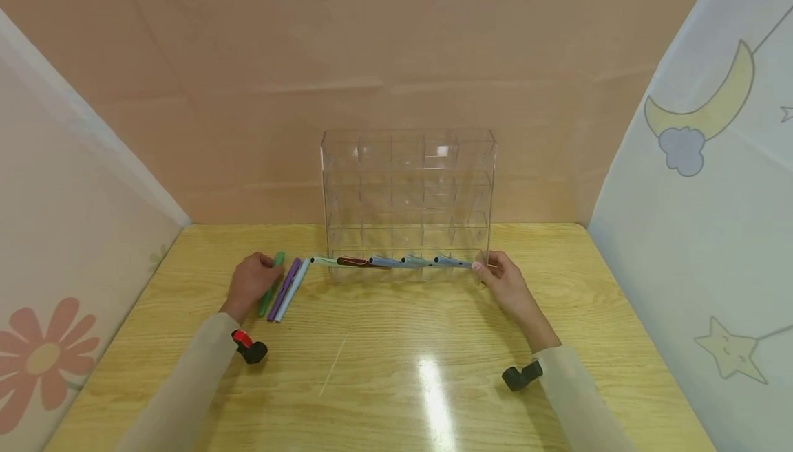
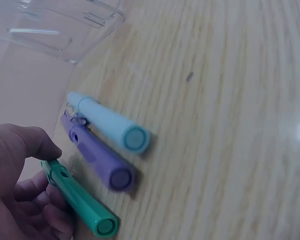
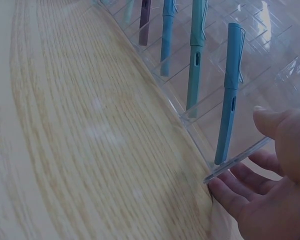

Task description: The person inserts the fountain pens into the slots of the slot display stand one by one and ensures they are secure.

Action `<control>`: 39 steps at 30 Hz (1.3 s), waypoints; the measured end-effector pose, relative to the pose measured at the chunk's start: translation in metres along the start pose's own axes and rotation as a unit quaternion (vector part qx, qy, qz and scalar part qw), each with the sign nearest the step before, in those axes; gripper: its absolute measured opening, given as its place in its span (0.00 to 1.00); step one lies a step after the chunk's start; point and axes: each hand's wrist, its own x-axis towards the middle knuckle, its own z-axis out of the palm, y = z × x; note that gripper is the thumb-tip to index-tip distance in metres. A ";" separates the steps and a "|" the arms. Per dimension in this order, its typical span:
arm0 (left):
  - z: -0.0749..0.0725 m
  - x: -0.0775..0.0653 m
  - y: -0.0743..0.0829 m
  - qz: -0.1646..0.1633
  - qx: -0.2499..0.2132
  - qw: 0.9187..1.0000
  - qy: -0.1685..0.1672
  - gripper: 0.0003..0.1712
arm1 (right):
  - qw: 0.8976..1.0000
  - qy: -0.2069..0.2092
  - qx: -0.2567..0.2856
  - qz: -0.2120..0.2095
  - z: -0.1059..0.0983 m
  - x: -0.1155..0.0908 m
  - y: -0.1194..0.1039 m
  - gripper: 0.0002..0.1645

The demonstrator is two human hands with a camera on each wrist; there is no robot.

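At the left, my left hand (image 1: 248, 281) pinches the far end of a green pen (image 2: 82, 202) that lies on the table. Beside it lie a purple pen (image 2: 97, 157) and a light blue pen (image 2: 110, 122), side by side. A clear plastic rack (image 1: 324, 184) with several rows of compartments stands upright at the back. Its lowest row holds several pens, among them a dark red pen (image 1: 359, 261) and, rightmost, a blue pen (image 3: 228, 107). My right hand (image 1: 509, 283) grips the rack's lower right edge, thumb in front and fingers behind and below.
The wooden table (image 1: 372, 356) extends in front of the rack. An orange-brown backdrop (image 1: 396, 46) rises right behind the rack. Patterned cloth walls (image 1: 669, 245) border both sides.
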 end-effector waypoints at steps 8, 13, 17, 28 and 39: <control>-0.015 -0.011 -0.012 0.006 -0.029 1.000 0.006 0.29 | 1.000 0.002 0.010 0.007 0.001 -0.001 0.000 0.39; -0.025 -0.018 -0.014 0.006 -0.050 0.999 0.018 0.28 | 1.000 0.000 0.004 0.007 -0.001 0.000 0.002 0.41; -0.032 -0.024 -0.010 0.007 -0.052 0.998 0.026 0.28 | 1.000 0.000 -0.001 0.002 -0.001 0.000 0.003 0.41; -0.046 -0.042 -0.002 0.019 -0.070 0.997 0.032 0.29 | 1.000 0.002 -0.008 0.006 -0.001 0.002 0.004 0.39; -0.059 -0.055 0.009 0.046 -0.069 0.995 0.057 0.27 | 1.000 0.000 -0.006 0.006 -0.002 0.000 0.003 0.42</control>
